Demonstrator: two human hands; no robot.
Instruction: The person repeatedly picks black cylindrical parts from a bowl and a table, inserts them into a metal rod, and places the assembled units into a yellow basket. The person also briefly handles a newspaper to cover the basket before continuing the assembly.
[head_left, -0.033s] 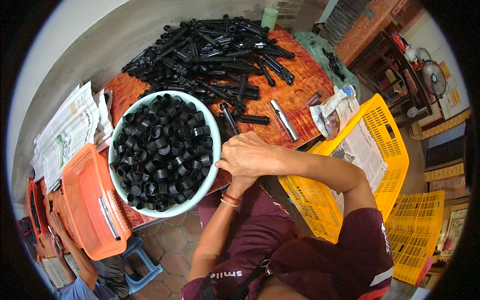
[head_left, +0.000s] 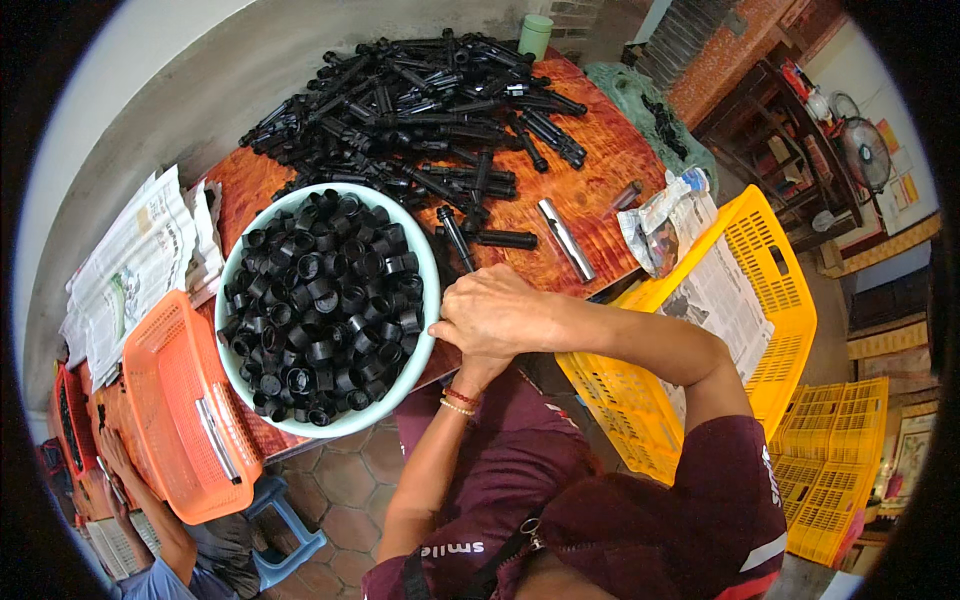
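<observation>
In front of me at the table edge, my right hand (head_left: 500, 312) lies over my left hand (head_left: 480, 368). The fingers of my right hand are curled closed. A slim black tube (head_left: 454, 236) sticks out past its knuckles, its lower end hidden in the grip. My left hand comes from below, with bracelets at the wrist; its fingers are covered. Left of both hands, a pale green basin (head_left: 428, 340) is heaped with short black caps (head_left: 325, 290). Behind it lies a large pile of black tubes (head_left: 400, 110). Another black tube (head_left: 505, 239) lies near my hands.
A silver cylinder (head_left: 567, 242) and crumpled paper (head_left: 668, 225) lie right on the table. A yellow crate (head_left: 795, 300) stands beside my right arm. Left are an orange basket (head_left: 150, 400), newspapers (head_left: 130, 270) and another person's hand (head_left: 115, 450). A blue stool (head_left: 300, 550) stands below.
</observation>
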